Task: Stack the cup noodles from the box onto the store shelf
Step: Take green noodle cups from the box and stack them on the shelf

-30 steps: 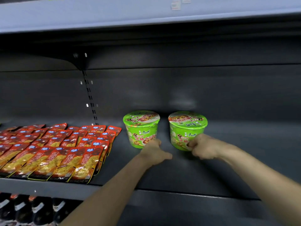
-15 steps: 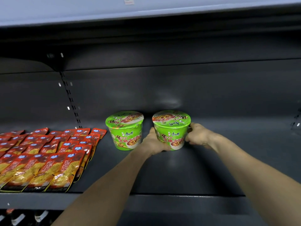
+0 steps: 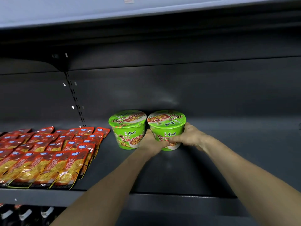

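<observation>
the left hand (image 3: 151, 144) and right hand (image 3: 191, 137) are bare, with both forearms (image 3: 244, 173) uncovered along their whole visible length.

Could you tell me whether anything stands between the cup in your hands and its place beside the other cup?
Nothing visible does. The left hand and right hand grip the right cup, which stands on the shelf, rim to rim with the left cup. Only the left hand's fingers sit between the cup bodies.
</observation>
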Tool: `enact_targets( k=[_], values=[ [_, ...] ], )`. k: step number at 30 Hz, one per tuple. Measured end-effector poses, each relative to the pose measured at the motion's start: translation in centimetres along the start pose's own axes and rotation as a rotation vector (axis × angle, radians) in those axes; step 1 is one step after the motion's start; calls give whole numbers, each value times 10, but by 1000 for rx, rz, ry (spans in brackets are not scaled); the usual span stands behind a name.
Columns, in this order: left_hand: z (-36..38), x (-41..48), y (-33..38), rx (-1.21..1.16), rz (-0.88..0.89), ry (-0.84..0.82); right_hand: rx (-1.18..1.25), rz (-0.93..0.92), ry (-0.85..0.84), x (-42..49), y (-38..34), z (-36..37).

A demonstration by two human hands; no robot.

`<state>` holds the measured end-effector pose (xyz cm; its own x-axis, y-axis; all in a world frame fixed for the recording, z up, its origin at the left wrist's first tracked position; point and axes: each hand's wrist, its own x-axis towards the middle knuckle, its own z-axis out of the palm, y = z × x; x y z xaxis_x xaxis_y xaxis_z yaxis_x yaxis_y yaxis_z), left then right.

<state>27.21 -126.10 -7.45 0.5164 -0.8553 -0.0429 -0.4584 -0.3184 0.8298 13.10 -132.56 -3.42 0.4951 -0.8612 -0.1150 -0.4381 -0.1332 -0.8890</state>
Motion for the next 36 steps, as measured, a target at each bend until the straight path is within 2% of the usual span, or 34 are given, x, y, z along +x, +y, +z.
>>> enact_targets(
  k=[7,18,23,29,36],
  values=[
    [-7,-1,4,47,4,2,-20,23,56,3,-3,10],
    [-18,-20,3,95,-60,-30,-141,64,55,-28,-14,6],
    [-19,-36,-5,74,8,72,-213,78,68,-47,-19,11],
    [-2,-56,11,58,93,15,-500,169,229,-77,-10,10],
    [36,-87,51,100,206,-83,-607,191,343,-121,10,-25]
  ],
)
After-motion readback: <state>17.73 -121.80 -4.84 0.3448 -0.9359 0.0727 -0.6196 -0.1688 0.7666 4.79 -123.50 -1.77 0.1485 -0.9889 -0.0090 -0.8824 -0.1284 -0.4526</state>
